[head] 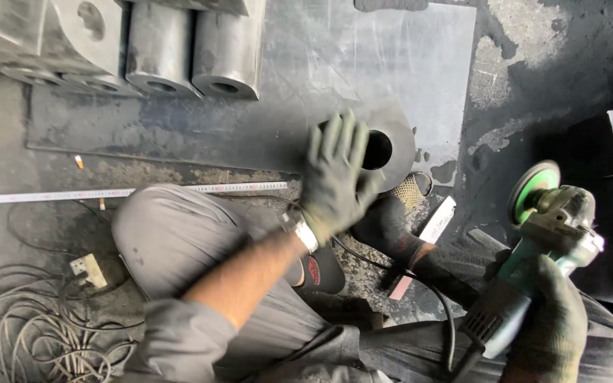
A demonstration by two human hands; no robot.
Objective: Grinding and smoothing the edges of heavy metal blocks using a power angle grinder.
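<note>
your left hand, in a dark work glove, lies flat on the steel ring, a thick round piece with a bore through its middle. the fingers are spread wide and straight, pressing on the ring's top face and partly over the bore; they grip nothing. the ring rests on the dark steel plate laid on the floor.

your right hand, also gloved, sits well to the right of the ring. its fingers are wrapped fully around the body of a green angle grinder, closed tight on it. the grinder's disc points toward the ring but stays apart from it. the black power cord runs down from the grinder's tail, nearer you than the ring.

beyond the ring and to its left, a row of steel cylinders with bored ends lies on the plate. left of the ring, a tape measure lies stretched along the floor, just past your bent knee. further left and nearer you, a heap of coiled cable with a plug block. a pale flat strip lies just below the ring, beside your dark shoe.
</note>
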